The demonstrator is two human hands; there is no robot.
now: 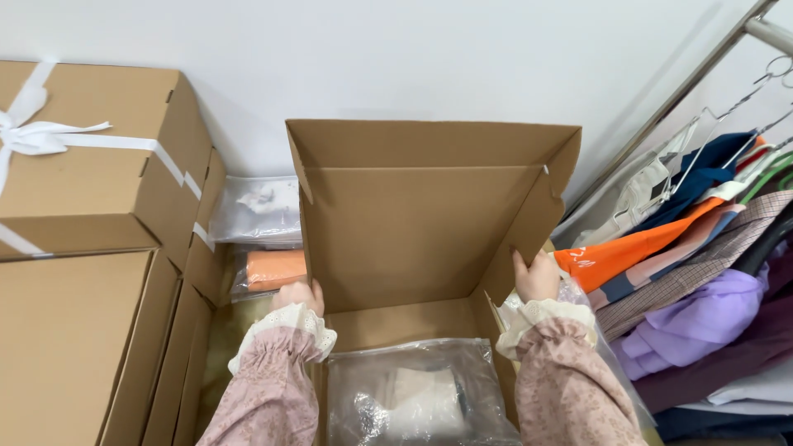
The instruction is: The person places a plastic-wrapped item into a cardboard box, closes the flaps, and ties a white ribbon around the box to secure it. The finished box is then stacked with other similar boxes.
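Against a plain white wall, wedged between stacked cartons and a rail of clothes. No table to be seen beneath.

Mid-step with an open box: lid stood upright, held at both sides. Left hand at the lid's lower left edge, fingers curled narrow round it and mostly out of sight behind the card. Right hand on the lid's right side flap, fingers closed on the flap's edge. Inside the box, lying flat on its floor, a clear bag with something pale folded in it (cloth, by the look, though not certain).

By judgement, packing at the lid stage: contents in, lid not yet down. Calls for both hands moving together, with the side flaps kept inside the box walls and clear of the bag's slack plastic.

Hard to make out: the box's front wall, cut off by the lower edge. Both arms hidden under frilled pink sleeves. To the left, an orange packet and a clear one above it, half hidden by the lid. Top carton tied with white ribbon, its far side out of frame. Clothes on the rail overlapping, hangers cut off at the right.
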